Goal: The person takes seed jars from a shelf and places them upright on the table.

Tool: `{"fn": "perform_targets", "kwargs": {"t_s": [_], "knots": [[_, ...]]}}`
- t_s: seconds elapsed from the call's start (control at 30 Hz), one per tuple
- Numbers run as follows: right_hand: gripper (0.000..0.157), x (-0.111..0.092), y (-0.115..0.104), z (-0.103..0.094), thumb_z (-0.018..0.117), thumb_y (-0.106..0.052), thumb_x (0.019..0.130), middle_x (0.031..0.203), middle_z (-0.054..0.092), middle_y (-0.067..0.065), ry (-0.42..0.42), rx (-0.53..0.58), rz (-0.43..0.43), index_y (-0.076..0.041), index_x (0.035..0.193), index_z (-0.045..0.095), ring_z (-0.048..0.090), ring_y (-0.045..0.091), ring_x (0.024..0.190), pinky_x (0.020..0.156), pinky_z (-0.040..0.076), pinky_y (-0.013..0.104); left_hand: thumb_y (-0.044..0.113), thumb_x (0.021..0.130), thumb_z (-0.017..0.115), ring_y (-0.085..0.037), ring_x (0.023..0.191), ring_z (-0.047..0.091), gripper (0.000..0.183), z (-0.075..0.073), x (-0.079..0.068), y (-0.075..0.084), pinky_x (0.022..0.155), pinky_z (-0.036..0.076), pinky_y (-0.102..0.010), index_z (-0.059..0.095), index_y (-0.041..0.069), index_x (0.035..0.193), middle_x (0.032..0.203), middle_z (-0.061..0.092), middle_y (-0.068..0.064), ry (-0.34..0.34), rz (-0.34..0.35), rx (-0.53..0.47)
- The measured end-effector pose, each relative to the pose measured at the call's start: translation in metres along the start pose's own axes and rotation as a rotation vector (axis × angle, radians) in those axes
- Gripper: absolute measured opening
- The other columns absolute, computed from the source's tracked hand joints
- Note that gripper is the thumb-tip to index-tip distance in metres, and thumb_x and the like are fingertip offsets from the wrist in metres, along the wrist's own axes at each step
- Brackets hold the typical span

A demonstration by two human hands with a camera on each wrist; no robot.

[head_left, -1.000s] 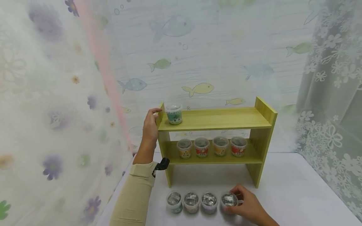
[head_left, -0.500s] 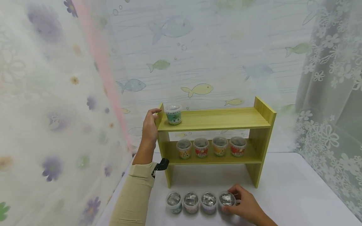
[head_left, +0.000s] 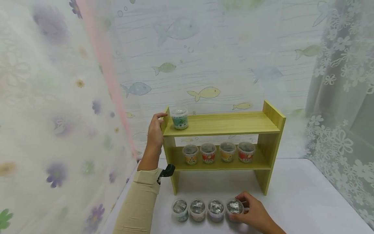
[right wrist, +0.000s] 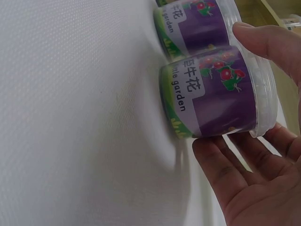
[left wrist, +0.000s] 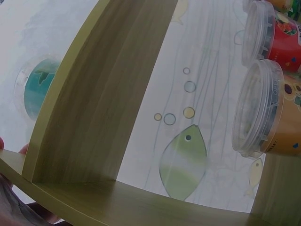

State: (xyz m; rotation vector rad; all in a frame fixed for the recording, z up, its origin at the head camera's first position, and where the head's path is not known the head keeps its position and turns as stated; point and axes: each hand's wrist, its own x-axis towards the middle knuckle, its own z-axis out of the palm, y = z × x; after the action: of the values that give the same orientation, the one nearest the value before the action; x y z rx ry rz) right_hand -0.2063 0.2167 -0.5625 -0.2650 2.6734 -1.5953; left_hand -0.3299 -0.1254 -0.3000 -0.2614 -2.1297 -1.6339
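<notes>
Fish-print backdrop [head_left: 204, 48] is hung on the far side, and the white table [head_left: 295, 195] is spread before it. On the table a yellow shelf [head_left: 228, 122] is placed, its left panel held by the left hand [head_left: 155, 131]: the fingers are bent over the edge, though how firmly it is pressed cannot be told.

At the near side, a purple cup [right wrist: 225, 94] is held by the right hand [head_left: 255, 213]. It is spanned between thumb and fingers, the hand spread to about the cup's width, with the thumb laid by the lid in the right wrist view. Whether the base is fully set on the table cannot be told.

Over the last second the cup has been shifted slightly left, so that the gap to the next cup [head_left: 216, 210] is narrowed; since half a second ago hardly any movement is seen. A nearly even row of four is thereby formed, judging by the spacing, with the two cups further left [head_left: 197, 210] unmoved and the right hand not yet lifted away.

On the shelf's top board, a green cup [head_left: 180, 121] is stood at the left end. Below it, orange cups [head_left: 191, 159] and red cups [head_left: 208, 157] are set alternately.
</notes>
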Motion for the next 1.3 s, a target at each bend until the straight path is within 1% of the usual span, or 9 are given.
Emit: {"fn": "perform_targets", "kwargs": {"t_s": [0.23,0.33,0.5,0.63,0.77,0.9,1.0,1.2,1.3], "knots": [[0.068,-0.002,-0.004,-0.002,0.096,-0.031,0.071,0.123,0.067,0.009,-0.004,-0.019,-0.022,-0.008,0.125,0.061,0.068,0.021,0.103,0.076,0.057,0.024,0.034,0.109,0.019,-0.028,0.147,0.037,0.049,-0.001,0.0,0.0,0.123,0.025,-0.057,0.055,0.021,0.138,0.158,0.043,-0.002,-0.002,0.001,0.011],[0.072,-0.001,-0.006,-0.004,0.095,-0.033,0.071,0.126,0.067,0.009,-0.001,-0.039,-0.045,-0.008,0.129,0.06,0.068,0.025,0.108,0.081,0.058,0.027,0.034,0.109,0.019,-0.029,0.147,0.037,0.049,-0.001,-0.001,0.0,0.123,0.025,-0.057,0.055,0.021,0.138,0.158,0.043,-0.002,-0.001,-0.001,0.013],[0.073,0.001,-0.013,-0.007,0.095,-0.038,0.071,0.124,0.069,0.007,0.022,-0.079,-0.098,-0.008,0.129,0.061,0.067,0.029,0.114,0.091,0.059,0.038,0.035,0.109,0.018,-0.029,0.149,0.034,0.049,-0.002,-0.001,0.001,0.123,0.023,-0.058,0.055,0.022,0.139,0.16,0.041,-0.001,-0.008,-0.001,0.021],[0.069,0.004,-0.021,-0.01,0.093,-0.039,0.073,0.124,0.07,0.007,0.042,-0.105,-0.121,-0.009,0.127,0.063,0.067,0.029,0.115,0.095,0.056,0.049,0.043,0.11,0.016,-0.029,0.15,0.033,0.053,-0.003,-0.001,0.0,0.122,0.024,-0.059,0.055,0.023,0.14,0.161,0.039,-0.003,-0.02,-0.004,-0.001],[0.065,0.005,-0.026,-0.012,0.093,-0.04,0.074,0.123,0.071,0.007,0.06,-0.112,-0.117,-0.011,0.125,0.065,0.066,0.029,0.117,0.1,0.052,0.056,0.046,0.111,0.016,-0.031,0.143,0.041,0.054,-0.003,0.0,-0.001,0.118,0.031,-0.058,0.054,0.023,0.141,0.156,0.042,-0.006,-0.024,-0.01,-0.035],[0.063,0.005,-0.031,-0.014,0.093,-0.04,0.073,0.123,0.071,0.006,0.075,-0.119,-0.112,-0.014,0.123,0.066,0.065,0.029,0.117,0.102,0.05,0.057,0.043,0.111,0.018,-0.032,0.125,0.052,0.051,-0.002,0.001,-0.002,0.107,0.042,-0.053,0.051,0.024,0.143,0.146,0.047,-0.012,-0.027,-0.012,-0.072],[0.061,0.006,-0.036,-0.017,0.092,-0.042,0.074,0.123,0.071,0.006,0.079,-0.133,-0.125,-0.015,0.123,0.066,0.065,0.029,0.117,0.102,0.05,0.057,0.044,0.111,0.017,-0.032,0.118,0.055,0.05,-0.001,0.001,-0.001,0.102,0.045,-0.051,0.05,0.026,0.143,0.141,0.048,-0.014,-0.027,-0.017,-0.083],[0.061,0.01,-0.049,-0.023,0.091,-0.047,0.074,0.121,0.071,-0.001,0.092,-0.158,-0.145,-0.018,0.122,0.067,0.065,0.027,0.117,0.102,0.051,0.053,0.045,0.11,0.017,-0.03,0.121,0.054,0.05,-0.001,0.001,-0.001,0.104,0.043,-0.051,0.051,0.027,0.142,0.143,0.049,-0.013,-0.015,-0.017,-0.068],[0.063,0.012,-0.054,-0.024,0.092,-0.05,0.072,0.12,0.072,-0.004,0.11,-0.171,-0.157,-0.02,0.121,0.067,0.066,0.024,0.115,0.102,0.052,0.051,0.047,0.11,0.017,-0.032,0.122,0.053,0.052,-0.001,0.001,0.0,0.106,0.042,-0.053,0.051,0.026,0.143,0.144,0.048,-0.013,-0.02,-0.014,-0.062]]}}
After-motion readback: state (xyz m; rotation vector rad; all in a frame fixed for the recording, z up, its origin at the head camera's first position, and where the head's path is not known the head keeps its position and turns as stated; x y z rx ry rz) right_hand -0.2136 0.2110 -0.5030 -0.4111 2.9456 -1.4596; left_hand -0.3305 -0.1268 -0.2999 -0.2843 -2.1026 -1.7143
